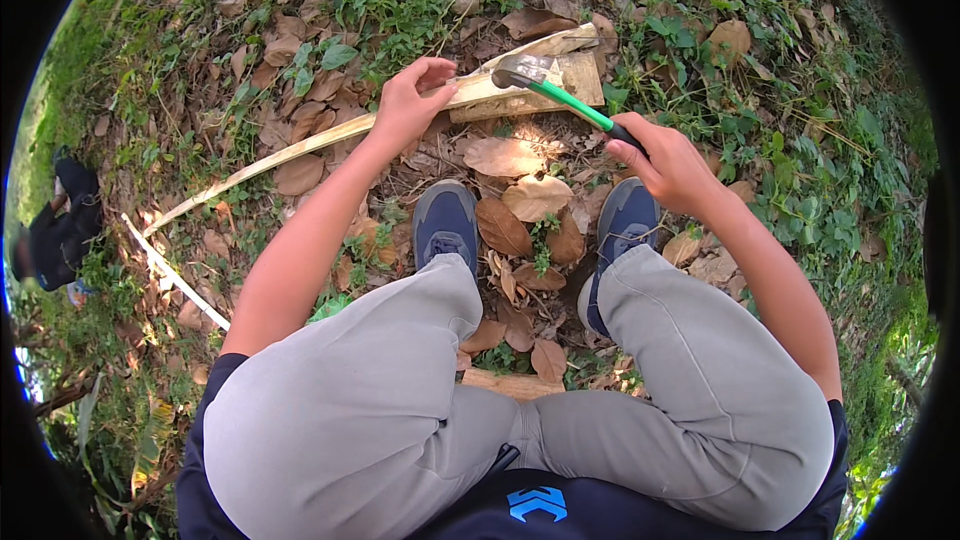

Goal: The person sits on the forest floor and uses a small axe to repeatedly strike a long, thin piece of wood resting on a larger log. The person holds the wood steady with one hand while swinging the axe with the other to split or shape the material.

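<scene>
My right hand (661,162) grips a hammer (575,105) by its black and green handle. The hammer's metal head hovers over, or rests on, the far end of some pale wood; which one I cannot tell. A long, thin wooden strip (305,145) runs from there toward the lower left, passing under my left hand (407,105). That hand is at the strip with its thumb and forefinger apart. A wider wooden block (580,83) lies under the strip's far end. Any nail there is too small to make out.
Another pale strip (178,275) meets the long one's near-left end at an angle. Between my legs shows a piece of wood (512,384). Dry leaves (537,197) and green plants (690,35) cover the ground. A person in dark clothes (62,230) is at the far left.
</scene>
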The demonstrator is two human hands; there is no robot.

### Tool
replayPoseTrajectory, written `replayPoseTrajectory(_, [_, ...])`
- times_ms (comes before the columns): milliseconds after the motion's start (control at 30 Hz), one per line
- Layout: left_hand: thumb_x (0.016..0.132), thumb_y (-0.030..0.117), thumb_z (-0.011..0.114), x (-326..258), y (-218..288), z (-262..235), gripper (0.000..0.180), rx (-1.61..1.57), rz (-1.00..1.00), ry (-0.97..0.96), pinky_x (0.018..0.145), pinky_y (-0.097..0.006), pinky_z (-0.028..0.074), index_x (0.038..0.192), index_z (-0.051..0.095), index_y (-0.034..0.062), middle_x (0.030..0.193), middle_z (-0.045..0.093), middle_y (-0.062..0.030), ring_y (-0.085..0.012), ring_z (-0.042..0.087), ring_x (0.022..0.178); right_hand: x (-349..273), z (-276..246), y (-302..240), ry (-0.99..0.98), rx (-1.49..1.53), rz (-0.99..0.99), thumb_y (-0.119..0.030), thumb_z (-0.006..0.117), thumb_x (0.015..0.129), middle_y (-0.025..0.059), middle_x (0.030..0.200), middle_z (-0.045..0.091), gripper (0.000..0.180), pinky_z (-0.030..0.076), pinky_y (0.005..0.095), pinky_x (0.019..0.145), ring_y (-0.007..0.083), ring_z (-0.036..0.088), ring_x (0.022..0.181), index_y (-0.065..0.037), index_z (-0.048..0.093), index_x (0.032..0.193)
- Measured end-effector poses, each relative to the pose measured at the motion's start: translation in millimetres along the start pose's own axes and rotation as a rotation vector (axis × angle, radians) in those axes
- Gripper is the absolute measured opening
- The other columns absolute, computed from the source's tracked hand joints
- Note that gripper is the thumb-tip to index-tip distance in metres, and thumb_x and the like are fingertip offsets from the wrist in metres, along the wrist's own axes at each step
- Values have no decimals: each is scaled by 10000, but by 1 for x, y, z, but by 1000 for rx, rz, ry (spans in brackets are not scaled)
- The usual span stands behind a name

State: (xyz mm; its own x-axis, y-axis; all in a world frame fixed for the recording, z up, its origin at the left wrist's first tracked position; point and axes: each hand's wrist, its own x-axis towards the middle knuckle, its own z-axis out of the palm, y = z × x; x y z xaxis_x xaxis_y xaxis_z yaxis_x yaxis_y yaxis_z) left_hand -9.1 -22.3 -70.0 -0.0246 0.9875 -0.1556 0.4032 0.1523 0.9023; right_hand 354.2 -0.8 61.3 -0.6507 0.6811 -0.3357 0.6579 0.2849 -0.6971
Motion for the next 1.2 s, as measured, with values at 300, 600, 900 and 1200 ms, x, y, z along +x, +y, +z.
replayPoseTrajectory(300, [864, 307, 805, -20, -24, -30, 396, 326, 34, -70, 952, -383, 509, 1156, 723, 54, 1121, 696, -117, -269, 668, 1061, -26, 15, 12, 112, 106, 32, -224, 629, 1021, 149, 780, 640, 246, 456, 411, 631, 329, 617, 688, -37, 572, 1171])
replayPoseTrajectory(600, [759, 305, 863, -16, -35, -31, 526, 433, 91, -139, 968, -433, 493, 1243, 698, 180, 1094, 646, -115, -323, 620, 1082, -9, 8, -17, 79, -16, 118, -316, 563, 1053, 194, 848, 655, 297, 467, 478, 692, 416, 637, 802, -67, 537, 1213])
replayPoseTrajectory(900, [861, 474, 759, -24, -30, -18, 503, 650, -16, -149, 958, -467, 480, 1228, 636, 152, 1160, 637, -87, -312, 630, 1110, 3, 26, -36, 155, -79, 203, -347, 557, 1058, 207, 816, 655, 286, 471, 526, 670, 472, 636, 794, -76, 514, 1141])
replayPoseTrajectory(1200, [882, 594, 697, -32, -25, -15, 602, 703, -39, -149, 949, -502, 479, 1295, 588, 169, 1190, 695, -93, -306, 640, 1145, 0, 28, -46, 152, -249, 160, -346, 553, 1055, 212, 840, 669, 271, 466, 554, 642, 481, 637, 795, -89, 508, 1124])
